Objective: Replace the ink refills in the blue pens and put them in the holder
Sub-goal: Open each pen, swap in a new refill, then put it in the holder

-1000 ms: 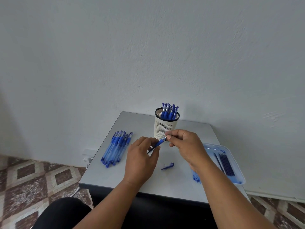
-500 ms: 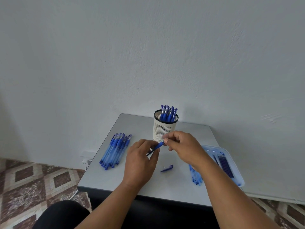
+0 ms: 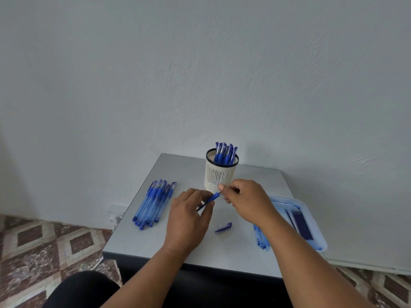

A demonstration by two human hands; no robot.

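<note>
Above the middle of the grey table (image 3: 169, 245), my left hand (image 3: 189, 216) grips the lower part of a blue pen (image 3: 211, 198). My right hand (image 3: 246, 198) pinches the pen's upper tip end, just in front of the white slotted holder (image 3: 219, 175). Several blue pens (image 3: 224, 153) stand in that holder. A loose blue pen cap (image 3: 223, 227) lies on the table below my hands. A bundle of blue pens (image 3: 153, 203) lies at the left.
A pale blue tray (image 3: 320, 236) at the right edge holds several dark refills (image 3: 301, 223). A few pale blue refills (image 3: 261, 237) lie beside it, partly under my right forearm. The white wall stands right behind the table; patterned floor tiles lie below on both sides.
The view has tilted slightly, so the table sits a little lower in frame. Both hands keep hold of the same pen; my right hand has shifted slightly at the tip.
</note>
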